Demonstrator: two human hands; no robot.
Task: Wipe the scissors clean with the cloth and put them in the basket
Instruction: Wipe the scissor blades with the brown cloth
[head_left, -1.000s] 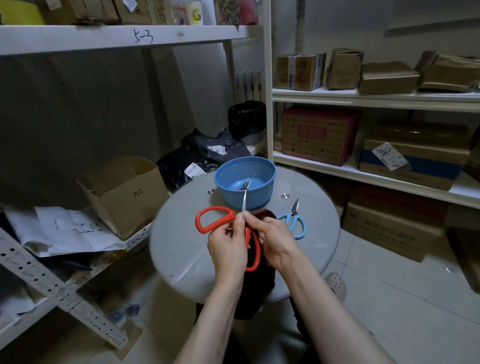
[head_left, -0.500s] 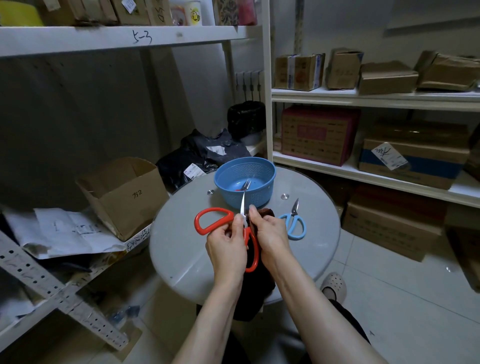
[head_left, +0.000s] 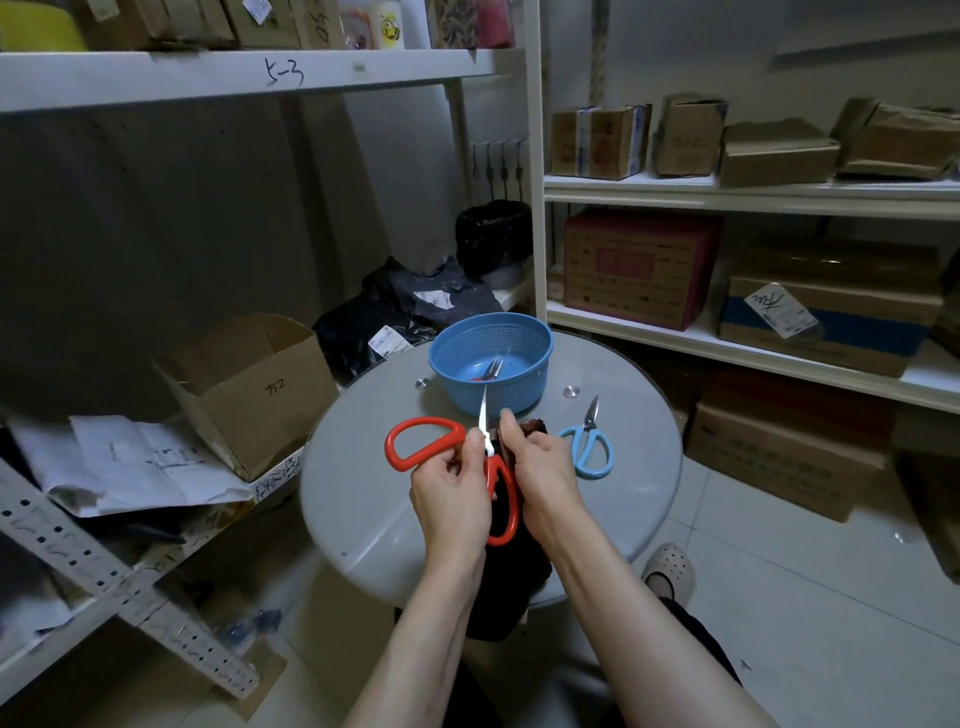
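Above the round grey table (head_left: 363, 499), my left hand (head_left: 452, 493) grips the red-handled scissors (head_left: 421, 444) near their pivot, the blade pointing up toward the blue basket (head_left: 491, 343). My right hand (head_left: 540, 467) holds a dark cloth (head_left: 532, 428) against the blade; the rest of the cloth hangs down below my hands. The basket stands at the table's far side with another pair of scissors (head_left: 491, 370) inside. Blue-handled scissors (head_left: 589, 447) lie on the table to the right of my hands.
An open cardboard box (head_left: 249, 384) sits on the low shelf at left with papers (head_left: 135, 467) beside it. Black bags (head_left: 410, 312) lie behind the table. Shelves with boxes (head_left: 826, 322) fill the right side. A foot in a pale clog (head_left: 670, 571) rests on the floor.
My hands and the red scissors have shifted slightly toward the basket, and my right hand with the cloth has slid along the blade.
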